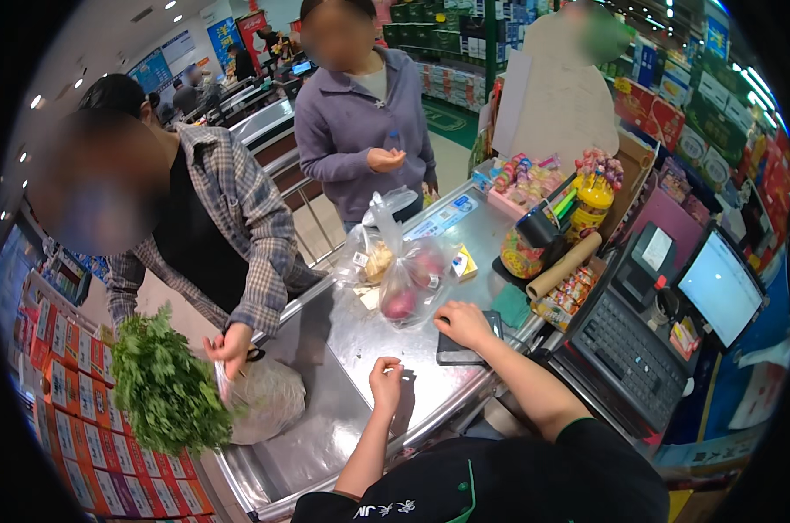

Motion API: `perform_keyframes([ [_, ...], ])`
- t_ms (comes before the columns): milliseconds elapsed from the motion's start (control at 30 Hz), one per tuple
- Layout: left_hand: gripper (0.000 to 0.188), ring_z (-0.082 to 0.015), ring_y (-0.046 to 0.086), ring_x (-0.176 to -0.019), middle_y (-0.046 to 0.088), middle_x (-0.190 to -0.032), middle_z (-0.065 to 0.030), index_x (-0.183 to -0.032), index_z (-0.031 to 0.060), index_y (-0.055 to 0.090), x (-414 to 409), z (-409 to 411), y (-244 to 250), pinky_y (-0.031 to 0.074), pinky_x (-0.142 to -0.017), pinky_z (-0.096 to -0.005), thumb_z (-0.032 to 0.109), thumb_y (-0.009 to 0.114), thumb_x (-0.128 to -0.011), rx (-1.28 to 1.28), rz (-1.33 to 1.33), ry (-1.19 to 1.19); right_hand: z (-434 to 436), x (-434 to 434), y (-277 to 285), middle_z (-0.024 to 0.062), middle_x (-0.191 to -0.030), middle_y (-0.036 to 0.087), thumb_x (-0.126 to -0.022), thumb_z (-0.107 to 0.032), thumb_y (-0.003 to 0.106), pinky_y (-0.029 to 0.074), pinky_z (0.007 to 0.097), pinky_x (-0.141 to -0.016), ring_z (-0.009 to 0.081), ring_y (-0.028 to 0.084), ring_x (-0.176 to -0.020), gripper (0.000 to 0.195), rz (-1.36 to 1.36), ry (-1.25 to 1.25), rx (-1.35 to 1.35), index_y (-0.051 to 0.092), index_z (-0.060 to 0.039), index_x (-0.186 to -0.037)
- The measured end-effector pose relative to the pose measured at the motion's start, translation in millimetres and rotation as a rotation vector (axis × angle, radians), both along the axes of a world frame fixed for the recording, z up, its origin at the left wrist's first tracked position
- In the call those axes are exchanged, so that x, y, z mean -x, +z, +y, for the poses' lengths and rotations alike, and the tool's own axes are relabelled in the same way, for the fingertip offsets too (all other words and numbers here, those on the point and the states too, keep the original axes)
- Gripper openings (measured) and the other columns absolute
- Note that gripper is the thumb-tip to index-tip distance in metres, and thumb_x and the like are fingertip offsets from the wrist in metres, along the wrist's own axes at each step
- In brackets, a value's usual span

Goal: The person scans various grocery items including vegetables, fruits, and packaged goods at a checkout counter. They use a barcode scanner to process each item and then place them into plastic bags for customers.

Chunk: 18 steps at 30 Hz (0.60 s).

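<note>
My left hand (386, 387) hovers over the stainless steel checkout counter (359, 350), its fingers loosely bent and holding nothing I can see. At the near right, my right hand (463, 325) rests on a flat black pad-like device (459, 353) without gripping it. Just beyond that hand, a clear plastic bag with reddish-purple produce (400, 304) sits on the metal, bearing a label. Beside it lies another clear bag with yellowish food (374, 265). A small yellow-and-white box (464, 263) stands behind the bags.
Across the counter, a person in a plaid shirt (231, 189) grips a plastic bag (264, 399) by leafy greens (169, 386). Another person in purple (362, 131) stands opposite. A scanner (537, 225), cardboard tube (565, 265), candy box (568, 294), keyboard (630, 346) and monitor (721, 287) crowd my right.
</note>
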<state>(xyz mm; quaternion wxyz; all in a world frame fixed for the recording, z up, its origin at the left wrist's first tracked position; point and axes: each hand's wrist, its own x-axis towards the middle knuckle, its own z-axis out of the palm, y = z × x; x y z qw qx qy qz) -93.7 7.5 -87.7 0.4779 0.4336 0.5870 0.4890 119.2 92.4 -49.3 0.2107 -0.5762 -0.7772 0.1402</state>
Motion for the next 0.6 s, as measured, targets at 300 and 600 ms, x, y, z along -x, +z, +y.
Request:
perform_keyframes([
  [300, 0.022, -0.0278, 0.052, -0.101, 0.055, -0.107, -0.0152, -0.103, 0.0024, 0.060, -87, 50, 41, 0.040, -0.090, -0.0378, 0.012, 0.060, -0.083, -0.671, 0.419, -0.152, 2, -11, -9, 0.0093, -0.083, 0.065, -0.074, -0.022, 0.060, 0.050, 0.0421, -0.074, 0.0287, 0.063, -0.086, 0.016, 0.099, 0.036, -0.083, 0.067, -0.0108, -0.083],
  [600, 0.053, -0.0275, 0.054, -0.105, 0.063, -0.104, -0.0083, -0.103, 0.0096, 0.066, -124, 73, 73, 0.024, -0.105, -0.0493, 0.056, 0.058, -0.078, -0.982, 0.754, -0.982, 8, -9, -39, 0.0079, -0.083, 0.066, -0.072, -0.025, 0.062, 0.047, 0.0428, -0.072, 0.0295, 0.062, -0.086, 0.014, 0.141, 0.056, -0.176, 0.068, -0.0133, -0.076],
])
